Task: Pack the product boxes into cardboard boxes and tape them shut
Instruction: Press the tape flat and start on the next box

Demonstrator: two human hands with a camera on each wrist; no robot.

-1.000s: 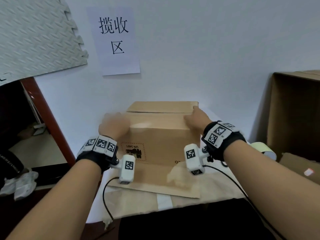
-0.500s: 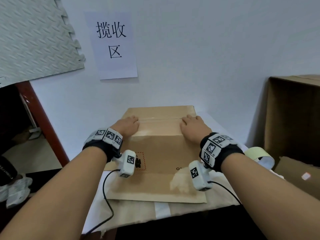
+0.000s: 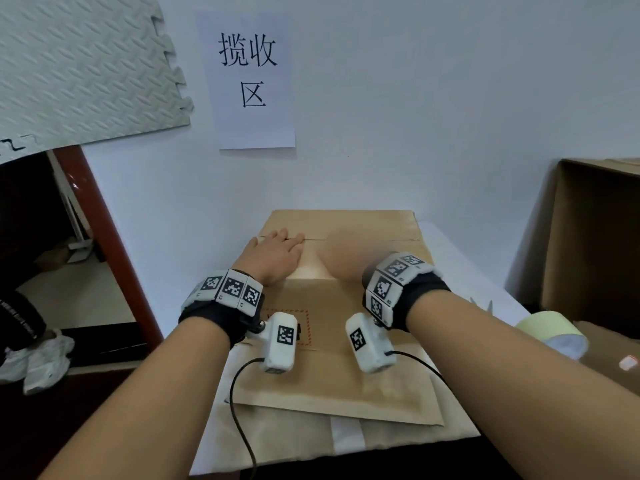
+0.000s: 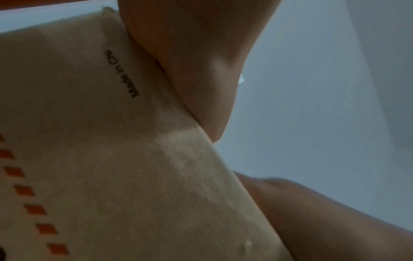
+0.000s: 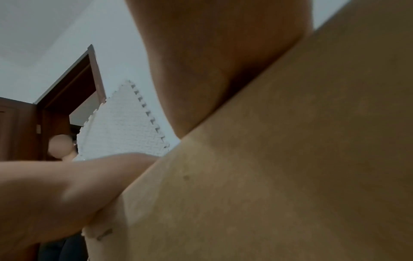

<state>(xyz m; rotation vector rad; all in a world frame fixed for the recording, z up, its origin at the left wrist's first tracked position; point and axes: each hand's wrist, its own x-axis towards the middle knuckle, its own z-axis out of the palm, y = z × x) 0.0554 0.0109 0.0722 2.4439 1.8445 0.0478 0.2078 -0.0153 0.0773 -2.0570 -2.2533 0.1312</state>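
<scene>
Brown corrugated cardboard box point(image 3: 346, 306) on white table point(image 3: 460, 271), top flaps folded down, seam running just beyond the fingertips. Left hand point(image 3: 273, 256) flat on the flap, fingers point(image 3: 280, 237) straight and together, tips at the seam. Right hand point(image 3: 346, 258) on the flap beside it, motion-blurred; finger state impossible to tell. Likely stage: packed and closed, taping left. No tape strip made out along the seam. Pale yellow tape roll point(image 3: 550, 332) well right of the right hand, untouched. Contents hidden under flaps. Wrist views only palm heels against cardboard, fingers out of view. Second open carton point(image 3: 595, 244) cut off at far right.
</scene>
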